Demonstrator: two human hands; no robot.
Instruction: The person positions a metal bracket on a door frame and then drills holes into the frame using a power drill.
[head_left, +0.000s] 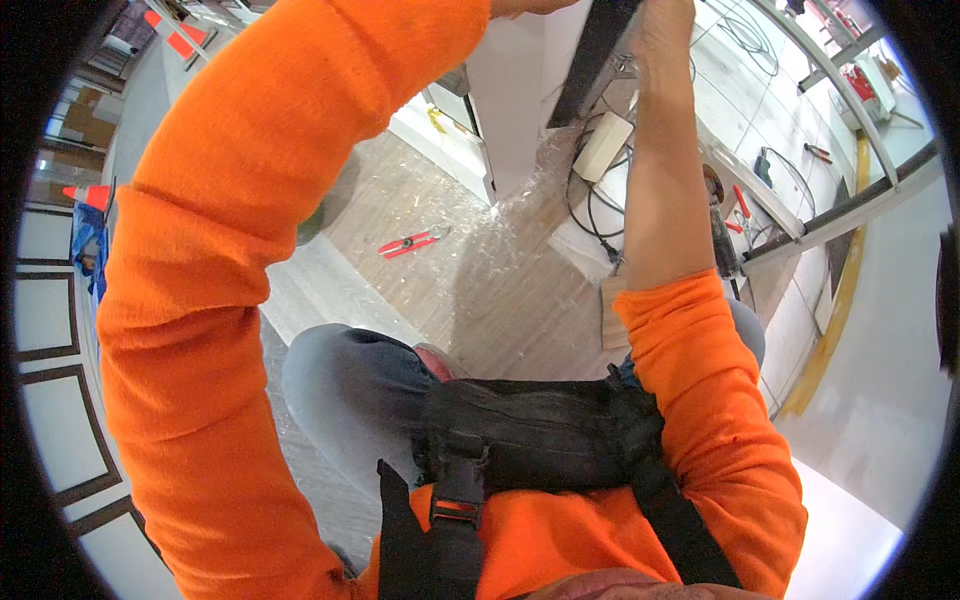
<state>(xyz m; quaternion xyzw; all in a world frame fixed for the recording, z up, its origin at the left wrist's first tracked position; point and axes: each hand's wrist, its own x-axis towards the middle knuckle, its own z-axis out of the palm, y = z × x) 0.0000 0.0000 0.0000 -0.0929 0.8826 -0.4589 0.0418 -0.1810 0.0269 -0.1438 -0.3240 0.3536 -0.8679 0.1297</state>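
Note:
Both my arms, in orange sleeves, reach up to the top edge of the view. My left hand [530, 5] shows only as a sliver above a pale upright panel [512, 100]; its fingers are cut off. Beside a long black strip [592, 72] is my right hand [664, 24], partly out of the picture, so I cannot tell whether it grips the strip. Red-handled pliers [412, 243] lie on the wood-look floor [400, 190] below the panel, among scattered white shavings.
A wooden block [603, 147] and a black cable [580, 205] lie by my right forearm. To the right, a metal frame [845, 225] crosses the tiles, with a green-and-black tool [763, 166] and more pliers [817, 153] beyond. Orange cones [90, 195] stand at left.

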